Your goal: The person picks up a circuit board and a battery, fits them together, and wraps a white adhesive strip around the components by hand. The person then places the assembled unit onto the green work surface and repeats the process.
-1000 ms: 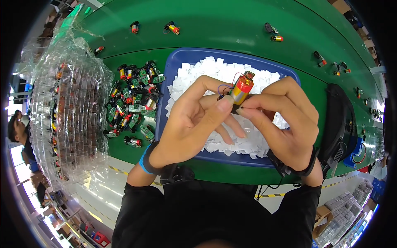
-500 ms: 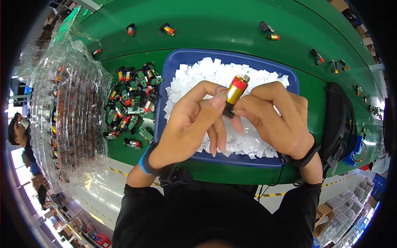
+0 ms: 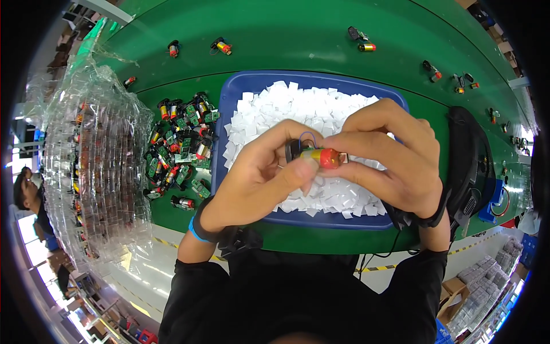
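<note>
A small red-and-gold cylindrical electronic assembly is held over the tray, lying nearly level. It has a black round part at its left end, a thin blue wire looping above it and a small metal connector at the red right end. My left hand pinches its gold body between thumb and fingers. My right hand is closed at the red end, thumb below and index finger above; the exact contact is partly hidden. Under both hands, a blue tray holds many small white paper squares.
A heap of similar assemblies with green boards lies left of the tray. Beyond it stand stacked clear plastic trays in film. More assemblies are scattered on the green table's far part. A black bag-like item lies at right.
The cylindrical assembly has turned from steeply tilted to nearly level, its red end now pointing right. My right fingers have moved from its lower black end to the red end.
</note>
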Motion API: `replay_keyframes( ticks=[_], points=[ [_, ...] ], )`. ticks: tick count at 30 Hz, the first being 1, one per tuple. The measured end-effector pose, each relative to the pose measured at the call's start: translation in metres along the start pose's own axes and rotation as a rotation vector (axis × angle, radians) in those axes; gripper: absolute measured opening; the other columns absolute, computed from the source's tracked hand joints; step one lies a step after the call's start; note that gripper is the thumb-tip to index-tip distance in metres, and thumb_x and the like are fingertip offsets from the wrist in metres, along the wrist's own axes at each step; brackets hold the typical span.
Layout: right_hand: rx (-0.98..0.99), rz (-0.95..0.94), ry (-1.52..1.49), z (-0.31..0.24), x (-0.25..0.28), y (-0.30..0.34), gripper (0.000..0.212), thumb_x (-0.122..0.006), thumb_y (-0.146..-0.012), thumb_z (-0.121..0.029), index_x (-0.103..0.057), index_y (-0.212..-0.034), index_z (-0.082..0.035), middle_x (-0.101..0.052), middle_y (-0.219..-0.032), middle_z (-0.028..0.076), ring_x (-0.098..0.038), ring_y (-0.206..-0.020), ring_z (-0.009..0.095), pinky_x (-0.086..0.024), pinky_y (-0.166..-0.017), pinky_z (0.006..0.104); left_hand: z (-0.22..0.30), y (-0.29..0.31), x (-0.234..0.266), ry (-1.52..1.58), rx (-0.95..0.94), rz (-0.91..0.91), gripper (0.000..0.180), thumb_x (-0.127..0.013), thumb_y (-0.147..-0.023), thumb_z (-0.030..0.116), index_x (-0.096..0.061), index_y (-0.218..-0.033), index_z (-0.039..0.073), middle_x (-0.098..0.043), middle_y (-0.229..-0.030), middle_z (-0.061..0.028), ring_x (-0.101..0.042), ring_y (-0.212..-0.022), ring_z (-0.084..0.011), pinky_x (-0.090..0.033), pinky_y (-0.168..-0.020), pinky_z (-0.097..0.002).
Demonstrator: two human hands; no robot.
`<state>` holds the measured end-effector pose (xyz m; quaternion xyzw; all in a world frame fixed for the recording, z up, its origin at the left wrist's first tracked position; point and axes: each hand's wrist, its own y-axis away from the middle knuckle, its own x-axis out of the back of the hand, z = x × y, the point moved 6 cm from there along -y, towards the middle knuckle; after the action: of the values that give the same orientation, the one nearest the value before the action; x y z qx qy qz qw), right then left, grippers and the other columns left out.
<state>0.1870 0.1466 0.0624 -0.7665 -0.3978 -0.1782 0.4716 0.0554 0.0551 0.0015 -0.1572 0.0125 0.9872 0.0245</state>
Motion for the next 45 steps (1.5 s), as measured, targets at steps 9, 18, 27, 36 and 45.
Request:
replay_keyframes(
  ticks=[9, 18, 27, 36, 45],
  points=[
    [0.078, 0.062, -0.024, -0.005, -0.005, 0.006, 0.037, -0.088, -0.064, -0.013, -0.076, -0.097, -0.003, -0.065, -0.086, 0.007, -0.061, -0.062, 0.016, -0.047, -0.050, 0.0246, -0.002, 0.004, 0.002, 0.078, 0.060, 0.014, 0.023, -0.063, -0.100, 0.020, -0.054, -0.110, 0.002, -0.057, -0.091, -0.0020, -0.053, -0.076, -0.0050, -0.043, -0.063, -0.0210],
    [-0.103, -0.017, 0.417, 0.014, -0.009, 0.014, 0.041, -0.081, -0.075, -0.022, -0.070, -0.111, -0.006, -0.066, -0.096, 0.005, -0.063, -0.064, 0.015, -0.048, -0.050, 0.0253, 0.012, -0.051, 0.031, -0.428, 0.300, 0.084, 0.024, -0.062, -0.100, 0.031, -0.064, -0.100, 0.008, -0.056, -0.075, 0.0025, -0.045, -0.061, -0.0001, -0.027, -0.047, -0.0208],
    [0.070, -0.144, 0.471, -0.011, -0.022, 0.008, 0.017, -0.074, -0.082, -0.019, -0.064, -0.091, -0.009, -0.059, -0.086, 0.000, -0.059, -0.069, 0.013, -0.045, -0.049, 0.0272, -0.012, -0.214, 0.161, -2.271, -0.825, 0.538, 0.062, -0.053, -0.095, 0.062, -0.069, -0.093, 0.003, -0.066, -0.077, -0.0083, -0.063, -0.064, -0.0240, -0.050, -0.062, -0.0382],
    [0.063, -0.136, 0.475, -0.001, -0.004, 0.013, 0.016, -0.075, -0.079, -0.016, -0.063, -0.085, -0.009, -0.055, -0.078, 0.000, -0.057, -0.064, 0.015, -0.044, -0.047, 0.0292, -0.040, -0.298, 0.067, -1.627, 0.078, 0.226, 0.063, -0.054, -0.093, 0.061, -0.072, -0.080, 0.001, -0.072, -0.082, -0.0190, -0.071, -0.072, -0.0369, -0.056, -0.071, -0.0458],
    [-0.097, 0.114, 0.529, 0.017, 0.042, 0.007, 0.016, -0.077, -0.079, -0.006, -0.069, -0.093, -0.004, -0.068, -0.089, 0.005, -0.066, -0.073, 0.025, -0.053, -0.059, 0.0301, -0.008, -0.226, 0.041, -0.650, 0.004, 0.040, 0.029, -0.074, -0.088, 0.007, -0.057, -0.103, -0.011, -0.071, -0.083, -0.0157, -0.071, -0.064, -0.0175, -0.057, -0.057, -0.0255]
  ],
)
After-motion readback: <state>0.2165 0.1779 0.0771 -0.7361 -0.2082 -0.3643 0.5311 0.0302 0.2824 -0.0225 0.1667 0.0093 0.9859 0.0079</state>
